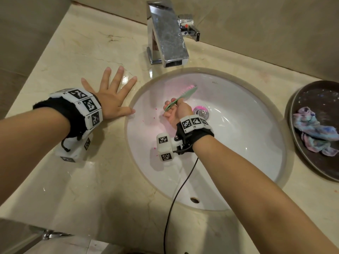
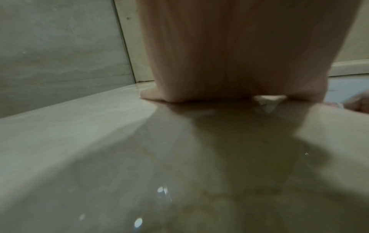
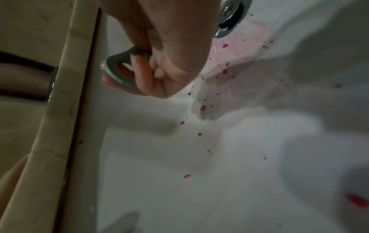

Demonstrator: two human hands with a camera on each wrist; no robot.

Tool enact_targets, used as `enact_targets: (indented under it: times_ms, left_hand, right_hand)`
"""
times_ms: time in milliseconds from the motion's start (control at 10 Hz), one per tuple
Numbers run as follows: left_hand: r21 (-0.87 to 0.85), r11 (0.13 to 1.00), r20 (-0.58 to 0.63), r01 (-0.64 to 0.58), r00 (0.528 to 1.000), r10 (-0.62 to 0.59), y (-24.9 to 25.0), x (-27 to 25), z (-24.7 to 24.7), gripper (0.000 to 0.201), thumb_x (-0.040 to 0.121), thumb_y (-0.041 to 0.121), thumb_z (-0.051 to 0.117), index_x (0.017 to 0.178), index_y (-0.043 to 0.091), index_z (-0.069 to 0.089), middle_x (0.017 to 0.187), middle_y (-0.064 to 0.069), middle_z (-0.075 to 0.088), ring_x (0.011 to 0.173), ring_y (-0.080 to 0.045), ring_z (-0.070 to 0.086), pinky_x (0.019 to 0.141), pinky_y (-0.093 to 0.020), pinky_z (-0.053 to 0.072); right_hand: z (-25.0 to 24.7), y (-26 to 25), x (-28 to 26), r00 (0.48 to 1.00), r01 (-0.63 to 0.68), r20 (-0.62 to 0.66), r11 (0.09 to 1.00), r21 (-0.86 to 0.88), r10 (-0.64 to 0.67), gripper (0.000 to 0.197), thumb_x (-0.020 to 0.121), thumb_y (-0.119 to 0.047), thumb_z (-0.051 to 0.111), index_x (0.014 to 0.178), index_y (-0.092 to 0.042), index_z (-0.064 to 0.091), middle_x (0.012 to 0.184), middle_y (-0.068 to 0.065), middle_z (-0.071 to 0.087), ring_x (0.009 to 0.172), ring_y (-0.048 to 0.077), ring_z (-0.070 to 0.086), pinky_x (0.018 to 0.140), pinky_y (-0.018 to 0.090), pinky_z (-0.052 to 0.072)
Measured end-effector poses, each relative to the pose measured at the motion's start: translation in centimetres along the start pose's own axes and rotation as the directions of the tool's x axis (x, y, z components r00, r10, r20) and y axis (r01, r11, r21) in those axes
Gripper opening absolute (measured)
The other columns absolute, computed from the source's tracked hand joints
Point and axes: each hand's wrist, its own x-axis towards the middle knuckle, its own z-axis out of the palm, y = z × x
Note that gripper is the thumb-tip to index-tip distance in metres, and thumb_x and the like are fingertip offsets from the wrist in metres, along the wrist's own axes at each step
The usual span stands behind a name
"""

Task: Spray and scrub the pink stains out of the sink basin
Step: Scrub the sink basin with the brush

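A white oval sink basin [image 1: 238,143] is set in a beige marble counter. Pink stains [image 1: 199,108] ring the chrome drain [image 1: 201,113], and pink spots [image 3: 203,108] dot the basin's left wall. My right hand [image 1: 174,111] is down in the basin and grips the handle of a mint-green brush [image 1: 180,97]; its pink-tinged bristles [image 1: 190,87] touch the far wall under the faucet. In the right wrist view the brush handle's loop end [image 3: 119,71] sticks out of my curled fingers. My left hand [image 1: 111,92] lies flat on the counter with fingers spread, left of the basin.
A chrome square faucet [image 1: 167,33] stands behind the basin. At the right, a dark round tray [image 1: 311,162] holds a crumpled pastel cloth [image 1: 313,129]. A black cable [image 1: 176,195] runs from my right wrist over the basin's front rim. The counter [image 2: 99,141] is wet and glossy.
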Motion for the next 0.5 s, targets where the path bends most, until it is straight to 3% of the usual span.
enact_targets:
  times_ms: [100,200,400,500]
  left_hand:
    - [0.004,1.0,-0.003,-0.001,1.0,0.001,0.1,0.0,0.0,0.086,0.086,0.065,0.04,0.139,0.046,-0.026,0.147,0.008,-0.039,0.138,-0.023,-0.031,0.099,-0.074,-0.002]
    - [0.008,1.0,-0.004,0.001,1.0,-0.001,0.0,0.1,-0.1,0.086,0.086,0.065,0.04,0.139,0.046,-0.026,0.147,0.008,-0.039,0.138,-0.024,-0.031,0.099,-0.074,-0.001]
    - [-0.003,1.0,0.002,-0.002,1.0,0.002,0.0,0.0,-0.1,0.086,0.086,0.064,0.04,0.139,0.046,-0.025,0.147,0.008,-0.039,0.138,-0.023,-0.031,0.099,-0.074,-0.002]
    - [-0.005,1.0,0.005,-0.004,1.0,0.005,0.0,0.1,-0.1,0.086,0.086,0.065,0.04,0.138,0.047,-0.026,0.147,0.008,-0.04,0.138,-0.023,-0.032,0.099,-0.074,-0.003]
  right_hand:
    - [0.5,0.0,-0.3,0.997,0.072,0.015,0.996,-0.045,-0.071,0.035,0.103,-0.03,0.025,0.077,-0.012,0.04,0.064,0.008,0.05,0.052,0.016,0.048,0.043,0.021,0.03]
    - [1.1,1.1,-0.7,0.987,0.129,0.124,0.97,-0.205,-0.105,0.034,0.103,-0.03,0.025,0.08,-0.01,0.041,0.069,0.009,0.052,0.057,0.02,0.051,0.051,0.028,0.037]
    - [0.1,0.4,0.5,0.986,0.164,0.017,0.967,-0.194,-0.164,0.033,0.102,-0.031,0.028,0.082,-0.01,0.044,0.074,0.011,0.057,0.063,0.021,0.057,0.056,0.03,0.049]
    - [-0.2,0.5,0.7,0.981,0.19,0.018,0.926,-0.327,-0.195,0.035,0.103,-0.03,0.026,0.088,-0.006,0.046,0.077,0.011,0.057,0.066,0.021,0.059,0.053,0.028,0.05]
